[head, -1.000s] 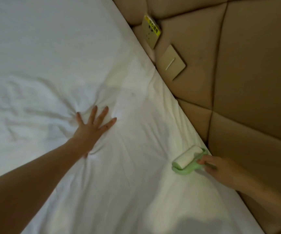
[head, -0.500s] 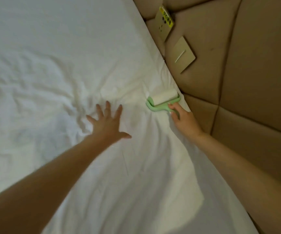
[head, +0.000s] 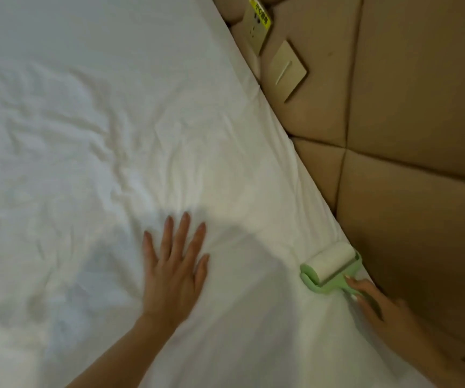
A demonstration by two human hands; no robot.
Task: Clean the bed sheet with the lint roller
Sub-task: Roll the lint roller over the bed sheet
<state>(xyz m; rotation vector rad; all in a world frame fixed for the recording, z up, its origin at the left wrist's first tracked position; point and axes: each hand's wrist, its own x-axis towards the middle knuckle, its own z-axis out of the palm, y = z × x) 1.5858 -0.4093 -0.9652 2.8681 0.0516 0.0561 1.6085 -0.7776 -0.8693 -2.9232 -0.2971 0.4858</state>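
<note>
Right hand (head: 376,303): grips my one lint roller (head: 332,266), now pulled nearer.
Left hand (head: 174,264): spread flat on one bed sheet (head: 85,135).

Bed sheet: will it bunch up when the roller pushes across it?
Probably floppy: the bed sheet shows loose creases. It likely drags with the lint roller, so the left hand pressing flat should help.

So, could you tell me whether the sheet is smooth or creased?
Creased: folds run across the sheet left of the left hand lying flat on it.
</note>
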